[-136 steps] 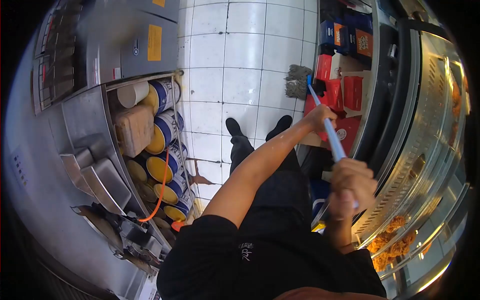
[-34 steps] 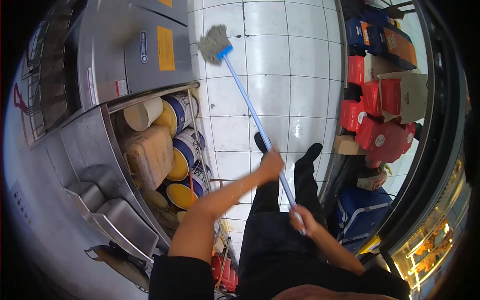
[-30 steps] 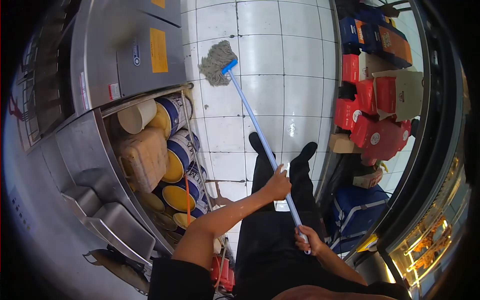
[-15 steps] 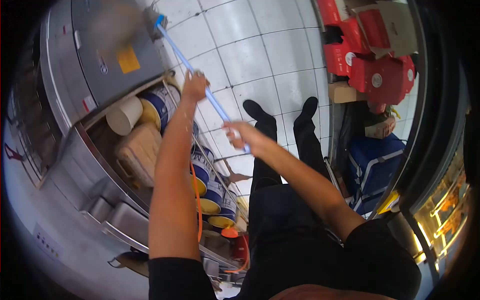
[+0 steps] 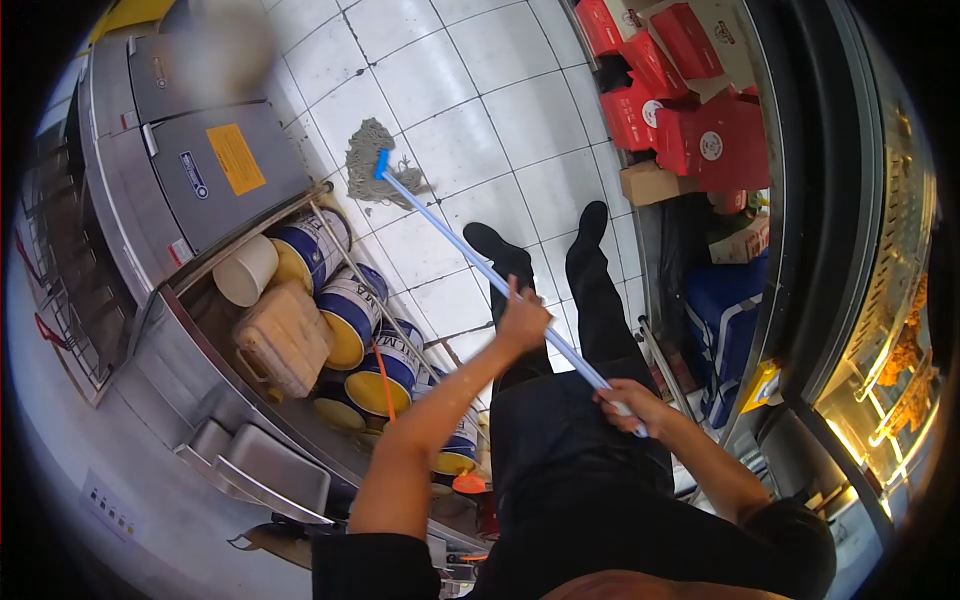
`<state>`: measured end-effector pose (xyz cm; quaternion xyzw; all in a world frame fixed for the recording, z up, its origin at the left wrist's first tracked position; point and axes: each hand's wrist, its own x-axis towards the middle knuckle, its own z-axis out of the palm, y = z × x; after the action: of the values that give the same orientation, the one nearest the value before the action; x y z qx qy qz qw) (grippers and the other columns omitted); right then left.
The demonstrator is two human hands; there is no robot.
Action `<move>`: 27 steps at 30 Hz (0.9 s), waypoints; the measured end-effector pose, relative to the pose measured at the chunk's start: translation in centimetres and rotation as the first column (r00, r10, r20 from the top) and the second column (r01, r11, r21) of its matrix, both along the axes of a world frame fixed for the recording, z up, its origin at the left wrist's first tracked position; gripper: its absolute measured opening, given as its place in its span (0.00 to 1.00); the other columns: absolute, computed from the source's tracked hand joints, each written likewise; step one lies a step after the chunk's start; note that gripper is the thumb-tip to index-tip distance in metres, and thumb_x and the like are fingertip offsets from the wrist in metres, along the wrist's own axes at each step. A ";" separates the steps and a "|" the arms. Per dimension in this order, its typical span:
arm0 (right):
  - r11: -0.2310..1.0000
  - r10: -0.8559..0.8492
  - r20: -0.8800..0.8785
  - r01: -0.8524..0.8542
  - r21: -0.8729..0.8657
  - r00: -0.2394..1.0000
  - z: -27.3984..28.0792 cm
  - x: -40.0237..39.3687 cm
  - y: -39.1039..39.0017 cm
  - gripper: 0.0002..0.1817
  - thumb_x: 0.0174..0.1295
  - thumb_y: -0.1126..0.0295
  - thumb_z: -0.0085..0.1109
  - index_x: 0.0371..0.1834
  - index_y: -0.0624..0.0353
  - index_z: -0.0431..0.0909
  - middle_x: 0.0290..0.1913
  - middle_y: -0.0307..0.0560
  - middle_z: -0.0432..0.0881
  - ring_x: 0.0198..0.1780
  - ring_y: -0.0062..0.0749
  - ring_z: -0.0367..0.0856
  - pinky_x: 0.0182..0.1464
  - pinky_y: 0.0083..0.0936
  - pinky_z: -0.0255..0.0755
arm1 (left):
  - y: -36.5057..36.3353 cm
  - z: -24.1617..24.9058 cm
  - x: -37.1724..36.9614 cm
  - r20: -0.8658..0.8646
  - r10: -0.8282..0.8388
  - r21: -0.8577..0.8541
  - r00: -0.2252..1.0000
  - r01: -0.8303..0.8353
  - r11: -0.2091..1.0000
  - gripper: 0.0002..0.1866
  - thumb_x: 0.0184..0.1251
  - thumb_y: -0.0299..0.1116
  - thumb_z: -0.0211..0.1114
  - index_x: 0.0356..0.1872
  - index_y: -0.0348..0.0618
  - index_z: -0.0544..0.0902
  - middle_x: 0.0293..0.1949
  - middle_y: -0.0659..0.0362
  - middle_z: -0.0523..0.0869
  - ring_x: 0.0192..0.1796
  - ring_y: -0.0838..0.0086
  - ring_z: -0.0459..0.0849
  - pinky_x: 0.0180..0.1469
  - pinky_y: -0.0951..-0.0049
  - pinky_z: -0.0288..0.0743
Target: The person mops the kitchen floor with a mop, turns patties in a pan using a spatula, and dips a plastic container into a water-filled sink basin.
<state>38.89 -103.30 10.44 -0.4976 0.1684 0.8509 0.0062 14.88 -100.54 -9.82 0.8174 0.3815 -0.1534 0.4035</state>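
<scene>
A mop [image 5: 455, 240] with a pale blue pole slants across the view in front of my body. Its grey string head [image 5: 370, 160] lies spread on the white tiles, joined to the pole by a bright blue clamp. Around the middle of the pole my left hand [image 5: 525, 322] is closed. Nearer the pole's end, by my right hip, my right hand [image 5: 637, 405] grips it with curled fingers. Below the pole stand my legs and black shoes [image 5: 485, 245].
Several blue-and-white tins [image 5: 350, 310] and a beige jerrycan [image 5: 285, 340] fill a low shelf at left, beside grey cabinet doors [image 5: 215, 170]. Red cardboard boxes [image 5: 700, 145] are stacked at right above a blue bag [image 5: 725, 320]. White floor tiles [image 5: 470, 130] run between.
Both hands have drawn the mop back toward my body and to the right. The string head, earlier by the cabinet and mostly out of sight, now lies on the open tiles.
</scene>
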 end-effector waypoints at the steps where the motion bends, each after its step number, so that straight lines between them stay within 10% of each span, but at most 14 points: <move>1: 1.000 -0.001 -0.024 0.001 0.009 1.000 -1.6 -1.6 1.1 0.12 0.72 0.61 0.53 0.40 0.60 0.73 0.20 0.34 0.69 0.10 0.14 0.59 0.10 0.16 0.50 | 1.7 -0.4 -2.3 -0.001 0.037 0.011 0.999 -0.037 0.999 0.07 0.57 0.43 0.65 0.31 0.61 0.91 0.35 0.59 0.84 0.57 0.58 0.76 0.70 0.25 0.38; 8: 0.943 -0.304 -0.324 0.331 0.030 0.896 -11.2 -19.9 8.2 0.08 0.69 0.66 0.57 0.37 0.59 0.73 0.24 0.32 0.70 0.13 0.12 0.58 0.12 0.14 0.51 | 14.1 -0.8 -19.5 -0.435 0.226 0.252 0.872 -0.123 0.960 0.12 0.65 0.46 0.62 0.36 0.58 0.91 0.53 0.54 0.82 0.68 0.57 0.68 0.71 0.36 0.49; 13: 0.955 -0.207 -0.157 0.235 0.184 0.966 -10.2 -17.9 5.7 0.09 0.64 0.68 0.63 0.37 0.59 0.73 0.24 0.33 0.71 0.14 0.12 0.58 0.13 0.15 0.52 | 11.9 -2.1 -17.7 -0.497 0.159 0.264 0.853 -0.026 0.964 0.12 0.67 0.47 0.61 0.39 0.63 0.91 0.55 0.54 0.82 0.70 0.56 0.67 0.72 0.37 0.48; 16: 0.943 -0.196 -0.179 0.235 0.235 0.964 -8.8 -6.9 2.0 0.08 0.66 0.69 0.63 0.35 0.58 0.73 0.19 0.33 0.70 0.13 0.12 0.64 0.13 0.15 0.55 | 6.5 -7.6 -9.8 -0.224 0.316 -0.001 0.922 -0.324 0.946 0.12 0.64 0.48 0.62 0.39 0.61 0.91 0.49 0.50 0.83 0.61 0.52 0.74 0.67 0.37 0.55; 17: 0.965 -0.124 -0.094 0.142 0.220 0.988 -5.4 -2.5 2.4 0.07 0.68 0.69 0.60 0.36 0.59 0.73 0.18 0.32 0.70 0.13 0.12 0.65 0.13 0.15 0.56 | 5.0 -7.7 -6.2 0.165 0.354 -0.021 0.921 -0.355 0.934 0.12 0.60 0.48 0.64 0.37 0.60 0.91 0.44 0.49 0.84 0.58 0.50 0.75 0.64 0.36 0.56; 19: 0.957 -0.096 -0.005 0.094 0.274 0.995 1.0 5.0 0.8 0.08 0.69 0.66 0.60 0.36 0.57 0.74 0.22 0.31 0.72 0.15 0.12 0.66 0.14 0.13 0.57 | 2.7 -2.9 4.2 -0.035 0.132 0.272 0.991 -0.118 0.955 0.10 0.56 0.46 0.62 0.32 0.61 0.90 0.37 0.51 0.84 0.55 0.54 0.77 0.65 0.35 0.54; 22: 0.971 -0.178 0.175 0.144 0.191 0.968 10.5 12.9 -4.1 0.04 0.69 0.70 0.56 0.43 0.56 0.74 0.25 0.36 0.73 0.19 0.13 0.67 0.14 0.11 0.58 | -2.8 0.2 15.4 0.397 0.210 0.006 0.894 -0.231 0.973 0.07 0.55 0.42 0.63 0.31 0.65 0.88 0.37 0.56 0.84 0.57 0.57 0.76 0.61 0.19 0.47; 23: 0.969 -0.224 0.229 0.192 0.155 0.947 13.4 14.2 -5.8 0.05 0.69 0.70 0.55 0.45 0.55 0.73 0.26 0.38 0.73 0.19 0.13 0.66 0.14 0.11 0.58 | -2.1 7.7 17.5 0.379 0.186 0.003 0.906 -0.202 0.979 0.08 0.54 0.42 0.63 0.32 0.64 0.88 0.37 0.56 0.83 0.58 0.57 0.75 0.63 0.19 0.46; 27: 0.862 -0.507 0.183 0.503 0.071 0.843 21.6 15.6 -8.2 0.09 0.69 0.73 0.53 0.51 0.54 0.69 0.29 0.43 0.71 0.18 0.14 0.62 0.12 0.11 0.54 | -4.3 12.4 24.0 0.374 -0.032 -0.049 0.927 0.054 0.997 0.10 0.64 0.43 0.61 0.34 0.56 0.88 0.40 0.55 0.84 0.56 0.56 0.77 0.67 0.29 0.52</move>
<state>54.47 -111.52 32.04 -0.5166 0.2834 0.7679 0.2511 38.84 -104.87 2.60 0.8276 0.2751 -0.0151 0.4891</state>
